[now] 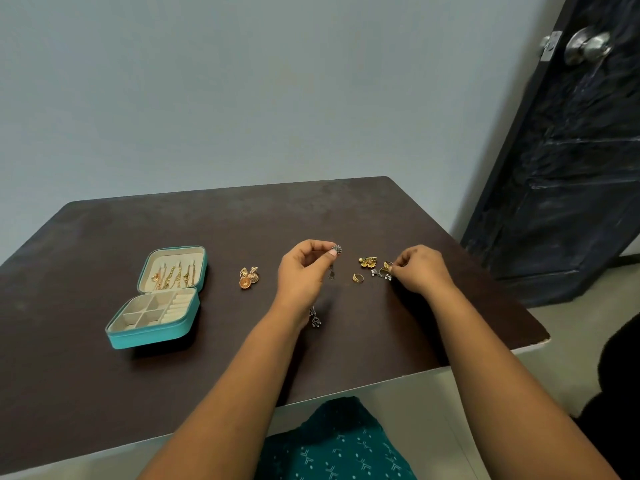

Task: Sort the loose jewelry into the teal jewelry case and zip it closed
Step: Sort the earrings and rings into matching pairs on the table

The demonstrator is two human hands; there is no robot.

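Observation:
The teal jewelry case lies open on the left of the dark table, with gold chains hanging in its upright lid and empty cream compartments in its base. My left hand pinches a small silver flower-shaped earring above the table. My right hand pinches a gold ring in a small heap of jewelry. Loose on the table lie a pair of gold jhumka earrings, a gold ring, a gold ornate piece and a silver dangling earring under my left wrist.
A pale blue wall stands behind the table. A dark door with a metal knob is at the right. The table's right front corner is chipped. My teal patterned clothing shows below the table's front edge.

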